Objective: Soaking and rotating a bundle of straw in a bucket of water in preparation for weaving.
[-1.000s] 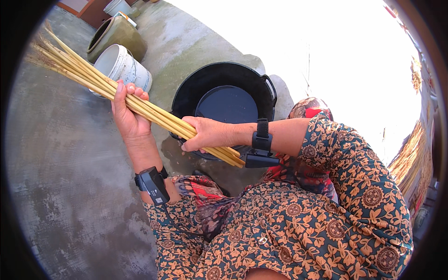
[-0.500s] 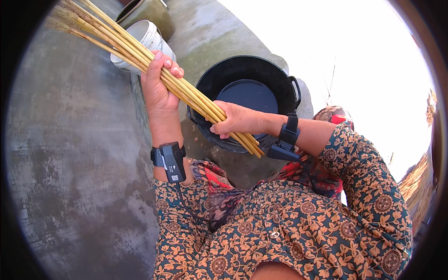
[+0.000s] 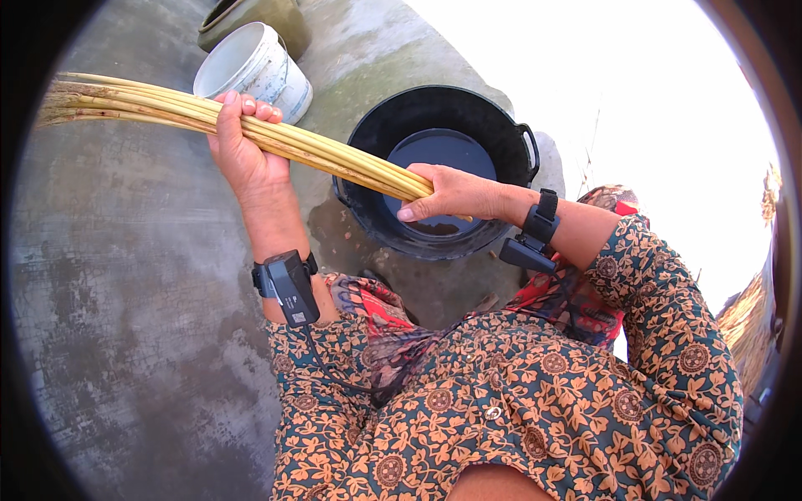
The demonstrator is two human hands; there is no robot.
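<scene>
- Holding a bundle of long yellow stalks (image 3: 276, 142) in both hands, the person keeps it nearly level above the concrete floor (image 3: 125, 275), with its frayed tips out to the far left and its cut ends at the right, over the black tub (image 3: 518, 142).
- Left hand (image 3: 244, 150) grips the bundle from below near its middle, fingers (image 3: 251, 107) curled over the top and clamped on the stalks.
- Right hand (image 3: 455, 194) closes over the cut ends, fingers wrapped on the stalks and thumb underneath.
- Risk, as I judge it: the stalks lie loose side by side with no tie that I can see, so a slack grip at either hand could let single stalks slide out and drop onto the floor or into the tub.
- Another risk: the long left end hangs unsupported well past the left hand, so a quick swing could knock the white bucket (image 3: 255, 71) just beyond it, or bend and crack the thinner tips.
- A lower right hand could dip the cut ends into the tub and splash.
- Black tub, two-handled, sits on the floor in front of the knees; it holds a shallow pool of dark water, with the floor at its near left side looking wet.
- White bucket stands farther off to the left; its inside looks pale and probably empty, though the angle hides the bottom.
- Olive-green container (image 3: 251, 15) sits just behind the bucket at the far edge; its contents cannot be seen.
</scene>
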